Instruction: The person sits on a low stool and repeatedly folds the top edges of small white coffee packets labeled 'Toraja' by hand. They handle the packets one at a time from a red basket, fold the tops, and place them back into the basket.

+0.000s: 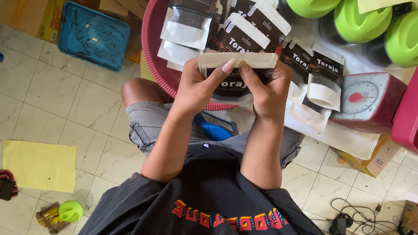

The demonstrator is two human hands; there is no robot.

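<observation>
Here, seen from above, I sit on the tiled floor (61, 100) with both hands raised in front of my knees. My left hand (198, 87) and my right hand (267, 89) together grasp one pouch (237, 72), a flat black packet with a cream-white top strip. The left thumb lies across that strip, its nail near the middle of the upper edge; the right thumb presses the strip just beside it. The fingers of both hands wrap behind the pouch, so each hand is closed on it. The pouch stands upright, held in the air above the near rim of a round pink tray (152, 48).

In the tray lie more pouches (244, 30) of the same kind, overlapping one another. To the right, two further pouches (324, 78) rest against a red kitchen scale (370, 102) with a round dial, which sits on a white sheet. Behind the scale stand dark jars with green lids (363, 19). A blue plastic lid (93, 37) lies upside down on cardboard at the upper left. A yellow sheet of paper (39, 165) lies flat on the floor at the left, with a small green cap (70, 211) near it. Black cables (357, 215) trail at the lower right.
</observation>
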